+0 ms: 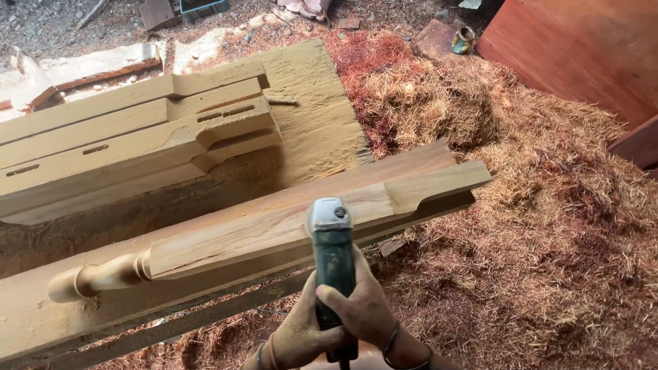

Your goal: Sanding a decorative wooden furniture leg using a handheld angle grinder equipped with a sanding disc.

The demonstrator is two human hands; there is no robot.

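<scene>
Both hands grip a dark green angle grinder [332,257] at lower centre: left hand [301,336] wrapped around the body, right hand [367,312] closed over it from the other side. Its grey metal head rests on a pale, dusty carved wooden leg [274,233] with a rounded turned end at left. Fibrous reddish wood shavings [548,240] fill the right.
</scene>
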